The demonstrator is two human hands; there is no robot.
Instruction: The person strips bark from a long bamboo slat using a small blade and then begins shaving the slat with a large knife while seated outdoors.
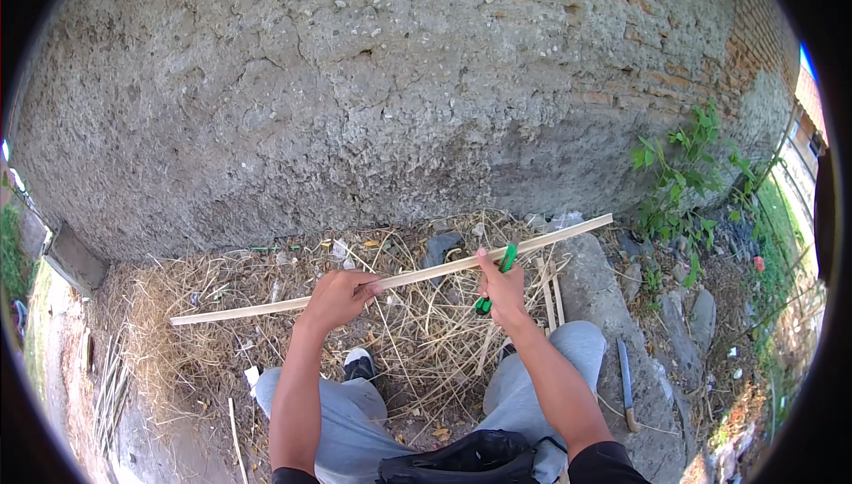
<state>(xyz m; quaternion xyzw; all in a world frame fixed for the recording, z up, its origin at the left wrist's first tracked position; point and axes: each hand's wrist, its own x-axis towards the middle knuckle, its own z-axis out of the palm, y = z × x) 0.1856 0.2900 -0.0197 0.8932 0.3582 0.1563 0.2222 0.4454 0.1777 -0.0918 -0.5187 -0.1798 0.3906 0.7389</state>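
Bag [457, 464]: black, wide and soft-sided, creased along its upper edge. Strap [552, 442]: thin, dark, curving out at the bag's right end. Trousers [344, 424]: pale grey, plain cloth, extending beyond the bag on both sides. Left sleeve [295, 477]: black, left of the bag. Right sleeve [608, 464]: black, right of the bag. Forearms [296, 395]: bare below both hems. Left hand [340, 299] and right hand [506, 295]: bare, forward of the bag. Left shoe [358, 365]: black and white, forward and left of the bag; the right is mostly hidden.
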